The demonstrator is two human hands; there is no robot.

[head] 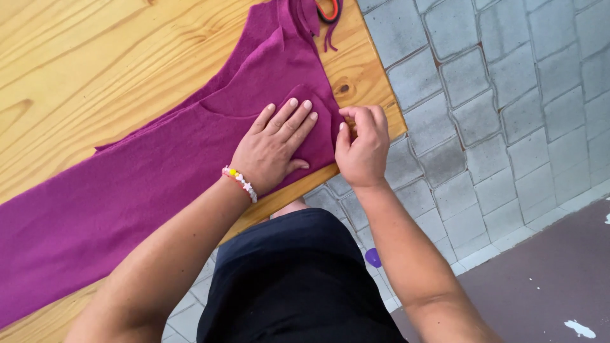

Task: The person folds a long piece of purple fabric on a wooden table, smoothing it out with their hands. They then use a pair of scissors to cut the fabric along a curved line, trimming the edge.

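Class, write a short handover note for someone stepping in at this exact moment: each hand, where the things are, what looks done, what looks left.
Left hand: flat, palm down, pressing the magenta fabric near the table's corner; a beaded bracelet is on its wrist.
Right hand: fingers curled, pinching the fabric's edge at the corner.
Fabric: spread along the wooden table, a curved cut piece under the left hand.
Scissors: orange handles at the top edge, among cut strips.
Done: cloth laid out and partly cut.
Left: the pinched edge is not yet flat.
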